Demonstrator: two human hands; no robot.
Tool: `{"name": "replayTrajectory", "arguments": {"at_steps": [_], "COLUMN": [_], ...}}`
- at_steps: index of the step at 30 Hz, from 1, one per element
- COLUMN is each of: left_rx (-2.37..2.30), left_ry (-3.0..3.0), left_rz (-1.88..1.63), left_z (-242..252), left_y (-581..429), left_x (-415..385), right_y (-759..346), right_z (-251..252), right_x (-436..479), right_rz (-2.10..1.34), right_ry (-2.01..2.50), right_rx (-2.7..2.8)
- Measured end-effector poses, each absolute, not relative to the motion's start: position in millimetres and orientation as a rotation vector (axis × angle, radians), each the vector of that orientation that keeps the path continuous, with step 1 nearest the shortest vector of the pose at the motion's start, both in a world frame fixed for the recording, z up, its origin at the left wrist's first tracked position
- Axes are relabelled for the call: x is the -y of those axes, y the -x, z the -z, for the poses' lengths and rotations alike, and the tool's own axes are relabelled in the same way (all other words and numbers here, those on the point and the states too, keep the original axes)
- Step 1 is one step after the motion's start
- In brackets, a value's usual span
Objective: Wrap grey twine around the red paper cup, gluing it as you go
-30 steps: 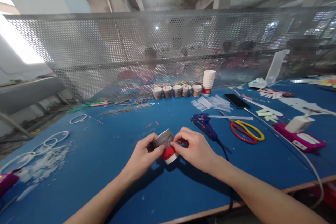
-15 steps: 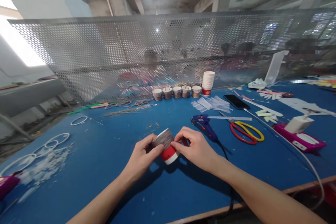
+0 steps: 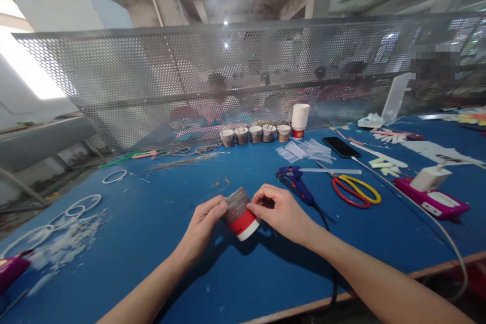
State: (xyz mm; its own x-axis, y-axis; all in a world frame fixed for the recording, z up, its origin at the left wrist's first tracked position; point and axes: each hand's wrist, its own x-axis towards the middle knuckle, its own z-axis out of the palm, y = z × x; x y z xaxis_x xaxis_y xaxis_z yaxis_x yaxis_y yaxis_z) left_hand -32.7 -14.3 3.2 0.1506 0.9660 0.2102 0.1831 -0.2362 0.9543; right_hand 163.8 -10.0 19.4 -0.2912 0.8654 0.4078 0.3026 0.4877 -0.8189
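Observation:
A red and white paper cup [image 3: 243, 220], its upper part wrapped in grey cord, is tilted above the blue table. My left hand [image 3: 205, 217] grips it at the left, near the rim, with the thumb on the grey wrapping. On the cup's right side, my right hand [image 3: 279, 208] pinches at the edge of the grey cord [image 3: 237, 204], thumb and index finger together against the cup. The fingers of the right hand hide the cord's loose end, if any.
Behind stand several cord-wrapped cups [image 3: 255, 134] and a cup stack [image 3: 300, 119]. To the right lie a blue glue gun [image 3: 298, 182], scissors [image 3: 355, 190], a phone [image 3: 340, 147] and a magenta power strip [image 3: 433, 200]. White rings [image 3: 76, 208] lie left.
My left thumb has moved up the cup towards its rim, uncovering more of the red band and grey wrapping. The cup has turned slightly; my right hand has hardly moved.

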Motion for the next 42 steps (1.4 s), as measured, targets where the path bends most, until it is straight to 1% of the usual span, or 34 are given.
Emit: {"name": "replayTrajectory", "arguments": {"at_steps": [5,11,16,23,25,29,31,34,37,42], "left_rx": [-1.079,-1.090,-1.133,-1.027,-0.995,-1.043,-1.094,-1.150,-1.187,-1.208], "left_ry": [-1.488,-1.508,-1.535,-1.602,-1.651,-1.755,-1.813,-1.838,-1.745,-1.749], "left_rz": [-1.206,-1.157,-1.208,-1.207,-1.206,-1.188,-1.138,-1.052,-1.054,-1.016], "left_z": [5,-6,-12,-9,-11,-18,-21,-23,-23,-23], "left_y": [38,34,31,36,37,36,35,33,30,27], "left_x": [11,15,18,14,12,7,6,7,8,9], "right_y": [-165,-165,-164,-165,-165,-163,-162,-162,-162,-162], "right_z": [-21,-23,-19,-16,-16,-9,-5,1,5,5], "right_x": [11,9,5,0,1,2,1,-2,-2,-1], "right_rz": [-0.881,-0.968,-0.993,-1.150,-1.082,-0.710,-0.595,-0.500,-0.436,-0.404], "right_ry": [0.980,0.999,1.000,0.907,0.928,0.931,0.899,0.876,0.861,0.836], "right_rx": [1.786,1.750,1.741,1.698,1.728,1.822,1.858,1.916,1.957,1.987]}}
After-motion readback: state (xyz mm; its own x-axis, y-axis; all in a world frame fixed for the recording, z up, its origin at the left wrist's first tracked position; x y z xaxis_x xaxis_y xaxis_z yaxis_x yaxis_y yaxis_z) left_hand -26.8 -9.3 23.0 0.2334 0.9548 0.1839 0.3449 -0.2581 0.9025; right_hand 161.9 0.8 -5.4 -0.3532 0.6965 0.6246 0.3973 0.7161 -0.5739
